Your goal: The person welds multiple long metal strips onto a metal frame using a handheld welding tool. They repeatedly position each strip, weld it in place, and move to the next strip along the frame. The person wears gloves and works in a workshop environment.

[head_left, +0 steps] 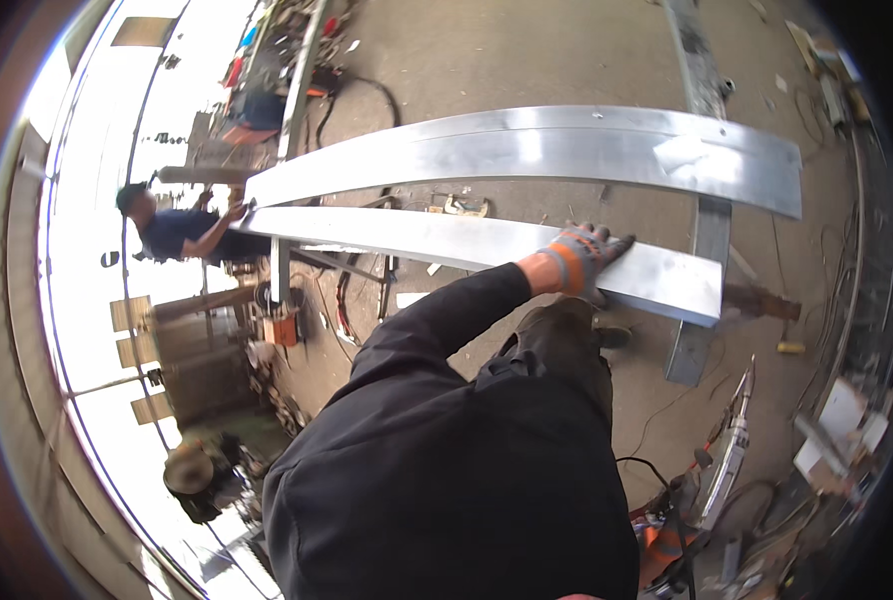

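My left hand (579,262), in a grey and orange work glove, lies across the right part of a long silvery metal beam (417,232). Its fingers bend over the beam's far edge, and a dark finger or glove tip points right along the top face. Beyond it lies a second, wider metal beam (527,150), with a gap between the two that narrows leftward. At the left ends of both beams, a co-worker (182,230) in dark clothes and a cap has hands on or close to the metal. My right hand is out of view.
A steel support bar (709,225) crosses under the beams at right, another post (292,130) at left. Below right, a long silver tool (732,455) stands near cables. Clamps (462,206), hoses (342,300) and scrap (842,430) lie about on the concrete floor (527,60).
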`<state>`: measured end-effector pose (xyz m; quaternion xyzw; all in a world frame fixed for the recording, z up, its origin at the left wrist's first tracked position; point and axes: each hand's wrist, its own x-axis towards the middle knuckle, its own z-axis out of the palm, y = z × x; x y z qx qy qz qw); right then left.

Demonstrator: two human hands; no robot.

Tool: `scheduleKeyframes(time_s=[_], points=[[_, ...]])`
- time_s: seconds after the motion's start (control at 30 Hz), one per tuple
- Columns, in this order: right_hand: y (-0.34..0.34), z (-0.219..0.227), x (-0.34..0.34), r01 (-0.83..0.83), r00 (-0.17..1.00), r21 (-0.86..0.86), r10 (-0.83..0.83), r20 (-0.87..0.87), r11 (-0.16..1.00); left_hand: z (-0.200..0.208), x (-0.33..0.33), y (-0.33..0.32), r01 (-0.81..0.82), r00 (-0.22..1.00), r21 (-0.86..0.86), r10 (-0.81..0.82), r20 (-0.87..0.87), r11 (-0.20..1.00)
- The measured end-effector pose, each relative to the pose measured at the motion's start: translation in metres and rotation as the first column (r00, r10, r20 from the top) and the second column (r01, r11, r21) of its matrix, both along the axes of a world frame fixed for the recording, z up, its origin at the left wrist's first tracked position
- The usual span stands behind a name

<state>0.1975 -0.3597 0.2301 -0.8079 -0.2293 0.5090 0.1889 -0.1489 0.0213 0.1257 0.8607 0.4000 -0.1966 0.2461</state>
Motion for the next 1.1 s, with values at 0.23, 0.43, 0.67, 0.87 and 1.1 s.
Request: scheduleKeyframes(time_s=[0.23,0.43,0.67,0.87,1.1], points=[[-0.013,0.027,-0.026,0.172,0.985,0.442,-0.163,-0.058,0.88,-0.002,-0.014,0.032,-0.043,0.987,-0.315,0.089,0.134,0.948],[-0.002,0.031,-0.029,0.119,0.993,0.427,-0.111,-0.044,0.896,-0.027,-0.01,0.065,-0.023,0.975,-0.36,0.1,0.197,0.933],[0.001,0.036,-0.025,0.119,0.986,0.419,-0.057,-0.158,0.9,-0.01,-0.077,0.017,0.043,0.938,0.308,-0.145,0.315,0.95],[0.015,0.039,-0.047,-0.12,0.979,0.61,-0.01,0.206,0.783,-0.027,-0.128,0.01,-0.04,0.997,0.27,0.055,-0.049,0.962],[0.03,0.036,-0.04,-0.281,0.912,0.562,0.034,0.409,0.778,-0.003,-0.054,-0.002,0.019,0.974,0.401,-0.108,0.2,0.916]])
